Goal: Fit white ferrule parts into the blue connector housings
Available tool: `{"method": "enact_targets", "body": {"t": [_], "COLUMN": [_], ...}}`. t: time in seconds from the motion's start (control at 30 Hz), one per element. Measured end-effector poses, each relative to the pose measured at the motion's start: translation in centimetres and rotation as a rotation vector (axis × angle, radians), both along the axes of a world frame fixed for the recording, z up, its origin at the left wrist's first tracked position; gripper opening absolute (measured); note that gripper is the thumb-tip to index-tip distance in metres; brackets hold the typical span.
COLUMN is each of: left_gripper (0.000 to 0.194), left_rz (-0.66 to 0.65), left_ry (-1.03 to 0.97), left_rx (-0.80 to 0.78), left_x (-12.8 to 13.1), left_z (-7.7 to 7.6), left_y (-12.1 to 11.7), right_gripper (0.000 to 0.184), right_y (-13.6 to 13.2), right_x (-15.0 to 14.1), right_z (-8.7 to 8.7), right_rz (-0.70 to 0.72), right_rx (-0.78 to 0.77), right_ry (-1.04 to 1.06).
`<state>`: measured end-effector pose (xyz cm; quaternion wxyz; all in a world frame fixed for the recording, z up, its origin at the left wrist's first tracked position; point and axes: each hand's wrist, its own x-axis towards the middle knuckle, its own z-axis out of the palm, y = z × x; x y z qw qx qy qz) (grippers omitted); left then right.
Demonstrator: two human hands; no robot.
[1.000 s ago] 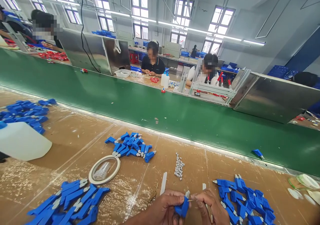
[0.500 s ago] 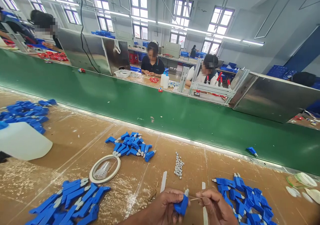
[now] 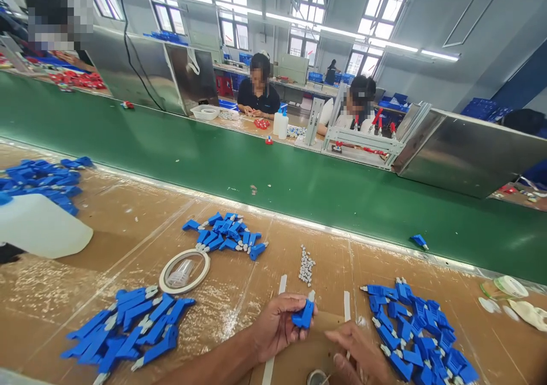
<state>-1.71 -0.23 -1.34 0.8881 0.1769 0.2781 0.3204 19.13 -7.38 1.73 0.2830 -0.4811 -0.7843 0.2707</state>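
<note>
My left hand (image 3: 276,328) pinches a small blue plastic part (image 3: 303,314) with a white tip, held just above the brown table. My right hand (image 3: 358,351) has dropped low at the bottom edge, fingers curled around a thin stick whose tip reaches a small round pot (image 3: 317,377). A little heap of tiny white pieces (image 3: 306,265) lies just beyond my hands. Piles of the same blue parts lie to my right (image 3: 416,334), to my lower left (image 3: 128,331) and further ahead (image 3: 226,238).
A tape ring (image 3: 184,270) lies left of centre, a white jug (image 3: 40,225) at the far left. A green conveyor belt (image 3: 273,180) runs across behind the table, carrying one blue part (image 3: 419,240). Other people sit working beyond it.
My right hand has pulled away from the blue part and moved down to the pot. My left hand still holds the part. The view has tilted downward.
</note>
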Motion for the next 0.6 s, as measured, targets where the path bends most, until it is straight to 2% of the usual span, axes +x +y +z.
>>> {"method": "enact_targets", "body": {"t": [0.13, 0.23, 0.3, 0.47, 0.6], "left_gripper": [0.028, 0.027, 0.026, 0.027, 0.03], "left_rz": [-0.041, -0.047, -0.046, -0.077, -0.084], "left_ry": [-0.004, 0.006, 0.006, -0.014, -0.023], "left_rx": [0.072, 0.103, 0.105, 0.101, 0.08], "left_x": [0.8, 1.1, 1.2, 1.5, 1.6], "left_z": [-0.5, -1.0, -1.4, -2.5, -2.7], "left_y": [-0.3, -0.3, -0.2, 0.4, 0.6], "right_gripper": [0.028, 0.027, 0.027, 0.023, 0.018], "right_y": [5.7, 10.2, 12.2, 14.0, 14.6], "right_x": [-0.4, -1.4, -2.1, -3.2, -3.3], "right_z": [0.6, 0.1, -0.2, -0.4, -0.6], "right_rz": [-0.188, -0.194, -0.192, -0.189, -0.214], "right_rx": [-0.072, -0.049, -0.044, -0.074, -0.121], "right_ry": [-0.223, -0.29, -0.316, -0.38, -0.437]}}
